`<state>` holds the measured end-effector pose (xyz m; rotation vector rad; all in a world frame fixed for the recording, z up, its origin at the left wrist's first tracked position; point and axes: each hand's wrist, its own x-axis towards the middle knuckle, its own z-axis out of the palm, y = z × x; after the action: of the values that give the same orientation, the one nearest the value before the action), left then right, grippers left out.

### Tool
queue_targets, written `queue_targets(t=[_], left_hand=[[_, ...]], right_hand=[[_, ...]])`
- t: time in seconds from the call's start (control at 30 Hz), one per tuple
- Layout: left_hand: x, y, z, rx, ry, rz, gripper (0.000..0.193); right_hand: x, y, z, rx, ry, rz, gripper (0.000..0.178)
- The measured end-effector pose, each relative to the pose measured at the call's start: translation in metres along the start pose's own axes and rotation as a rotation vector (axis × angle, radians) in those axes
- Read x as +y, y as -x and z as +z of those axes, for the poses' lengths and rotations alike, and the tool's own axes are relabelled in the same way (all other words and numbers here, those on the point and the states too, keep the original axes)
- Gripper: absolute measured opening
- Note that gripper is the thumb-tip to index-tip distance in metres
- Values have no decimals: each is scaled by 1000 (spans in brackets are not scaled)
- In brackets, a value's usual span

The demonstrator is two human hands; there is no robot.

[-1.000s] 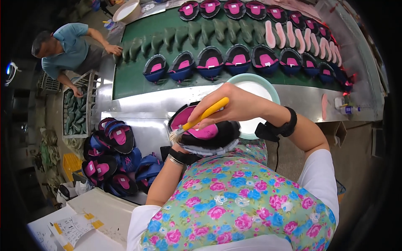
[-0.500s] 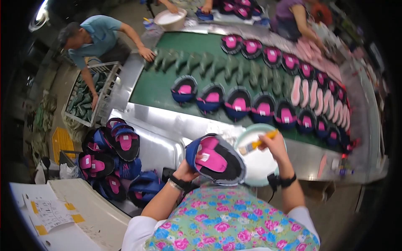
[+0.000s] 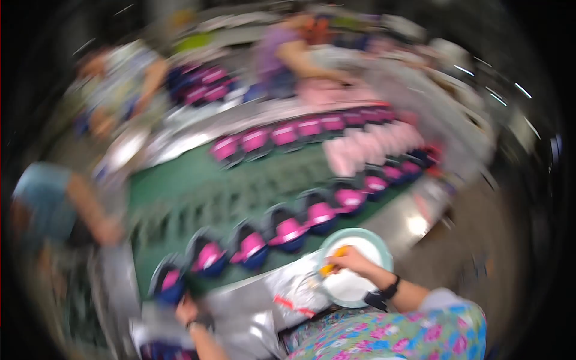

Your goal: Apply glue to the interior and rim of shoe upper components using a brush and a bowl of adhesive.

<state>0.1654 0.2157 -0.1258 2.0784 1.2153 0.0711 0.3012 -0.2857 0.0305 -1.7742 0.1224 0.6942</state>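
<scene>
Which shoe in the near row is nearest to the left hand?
The near row's leftmost shoe: the left hand is at its lower right; the others lie farther right.

A yellow brush tilts over the mint bowl, blue-pink upper far left.

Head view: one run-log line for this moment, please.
left hand: at blue shoe upper, grip blurred | right hand: holding yellow brush at pale-green bowl

A black strap with a boxy black piece is worn behind the right hand, a dark, blurred band behind the left hand. A green cloth garment with pink and blue flowers and a whitish sleeve are worn.
</scene>
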Motion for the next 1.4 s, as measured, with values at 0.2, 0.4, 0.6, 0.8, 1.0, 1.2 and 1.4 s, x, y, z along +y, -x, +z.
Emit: queue_targets(t=[0.2,0.4,0.6,0.8,1.0,1.2,1.4], left_hand=[[-56,-56,122,-75,732,328,29],[-169,-106,78,141,865,90,32],[-102,-55,43,-56,643,185,27],[-86,-13,22,-207,1187,-385,47],[-97,10,-14,-558,1083,-582,67],[65,16,-94,-56,1084,35,60],[175,-4,-237,51,897,341,65]], right_hand=[[-29,18,30,-60,149,61,30],[-33,21,65,-55,135,118,27],[-28,26,62,-4,145,117,35],[-27,21,52,-24,194,-17,39],[-45,36,41,-76,157,-104,28],[-57,61,28,33,70,-191,16],[-105,70,80,-54,88,-260,18]])
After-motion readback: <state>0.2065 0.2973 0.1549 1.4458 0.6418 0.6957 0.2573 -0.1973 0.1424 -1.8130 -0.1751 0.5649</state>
